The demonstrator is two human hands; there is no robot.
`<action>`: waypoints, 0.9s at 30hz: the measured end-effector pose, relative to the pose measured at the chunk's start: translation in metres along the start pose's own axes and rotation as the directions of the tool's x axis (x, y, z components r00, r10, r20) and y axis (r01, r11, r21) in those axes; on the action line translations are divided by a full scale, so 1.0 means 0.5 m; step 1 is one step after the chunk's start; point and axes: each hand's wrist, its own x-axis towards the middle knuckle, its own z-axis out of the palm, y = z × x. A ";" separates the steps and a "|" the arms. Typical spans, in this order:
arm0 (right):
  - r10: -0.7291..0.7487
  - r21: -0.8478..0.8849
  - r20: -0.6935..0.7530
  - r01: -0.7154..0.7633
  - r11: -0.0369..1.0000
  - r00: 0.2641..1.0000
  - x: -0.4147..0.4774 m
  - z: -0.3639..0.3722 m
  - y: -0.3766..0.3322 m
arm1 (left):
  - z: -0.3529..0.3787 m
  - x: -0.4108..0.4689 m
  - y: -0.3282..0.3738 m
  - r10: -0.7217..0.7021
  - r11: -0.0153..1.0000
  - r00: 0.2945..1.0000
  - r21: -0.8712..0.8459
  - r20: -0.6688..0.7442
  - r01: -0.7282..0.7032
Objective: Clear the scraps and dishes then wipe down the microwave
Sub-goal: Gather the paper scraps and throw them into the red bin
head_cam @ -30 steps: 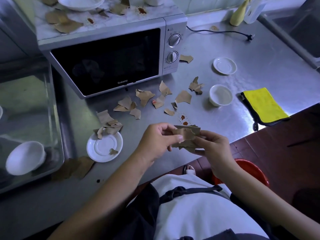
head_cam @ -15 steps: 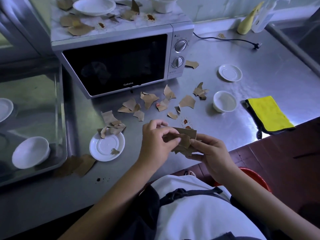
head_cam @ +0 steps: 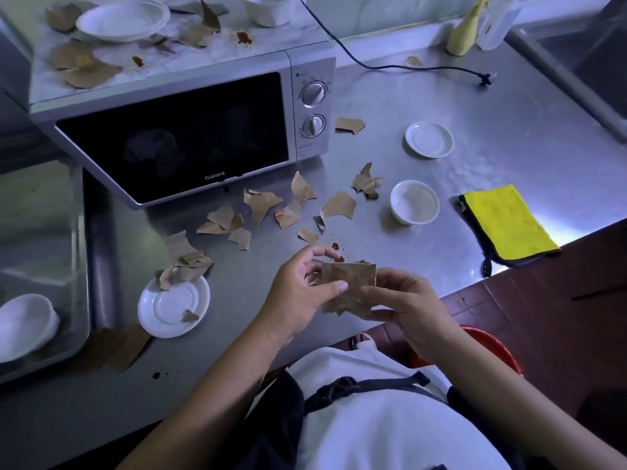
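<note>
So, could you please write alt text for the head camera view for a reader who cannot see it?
A person's left hand and right hand pinch a stack of brown paper scraps over a steel counter. Loose scraps litter the counter before a closed microwave, whose top is also littered and stained. A white bowl and a yellow cloth lie nearby.

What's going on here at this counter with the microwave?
A person at the steel counter is gathering torn paper: the left hand and right hand both pinch a stack of brown scraps near the counter's front edge. More loose scraps lie in front of the microwave and on its top, beside a white plate. A saucer and a small bowl sit on the counter, and the yellow cloth lies untouched at the right.
</note>
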 end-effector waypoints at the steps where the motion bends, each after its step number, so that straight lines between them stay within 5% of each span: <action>1: -0.004 0.013 -0.012 0.005 1.000 1.000 0.006 -0.010 -0.005 | 0.011 0.007 0.004 -0.003 1.000 1.000 0.002 -0.003 0.003; 8: -0.024 0.033 -0.108 0.028 0.999 0.994 0.057 -0.101 -0.049 | 0.066 0.084 0.026 -0.062 0.998 0.998 -0.021 0.009 0.062; 11: -0.024 0.068 -0.198 0.038 0.997 0.980 0.082 -0.153 -0.067 | 0.064 0.149 0.031 -0.088 0.995 0.986 0.037 -0.143 0.095; 13: -0.018 0.080 -0.222 0.037 0.996 0.975 0.096 -0.191 -0.077 | 0.052 0.210 0.020 -0.093 0.963 0.965 0.223 -0.245 0.150; 17: 0.004 0.100 -0.245 0.021 0.995 0.970 0.123 -0.260 -0.091 | 0.050 0.343 -0.004 -0.126 0.812 0.937 0.509 -0.326 0.286; 20: 0.010 0.109 -0.262 0.019 0.994 0.965 0.142 -0.301 -0.101 | 0.060 0.435 -0.023 -0.136 0.600 0.930 0.719 -0.341 0.351; 27: 0.014 0.141 -0.293 0.029 0.990 0.956 0.158 -0.364 -0.119 | 0.116 0.518 -0.045 -0.110 0.296 0.888 0.838 -0.447 0.458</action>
